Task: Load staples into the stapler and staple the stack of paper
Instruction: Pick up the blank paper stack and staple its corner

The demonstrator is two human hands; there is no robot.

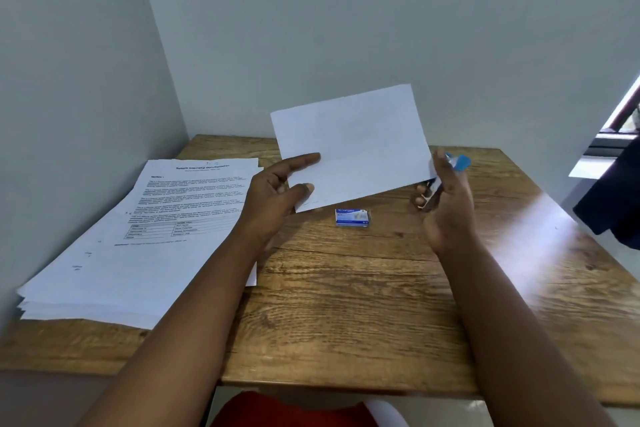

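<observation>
Now: blue-and-metal stapler (pixel 446 173) gripped in right hand (pixel 450 204), at the corner of a white paper sheaf (pixel 349 146) held up by left hand (pixel 277 194) above the small blue staple box (pixel 353 217) on the wooden bench (pixel 346 288). Judgement: square edges, seat corner fully, squeeze firmly.

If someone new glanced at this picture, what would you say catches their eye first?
First, the white sheet held up over the middle of the wooden table, gripped by the left hand while the right hand holds a blue stapler at its right edge. Next, the stack of printed papers at left, and the small staple box below the sheet.
</observation>
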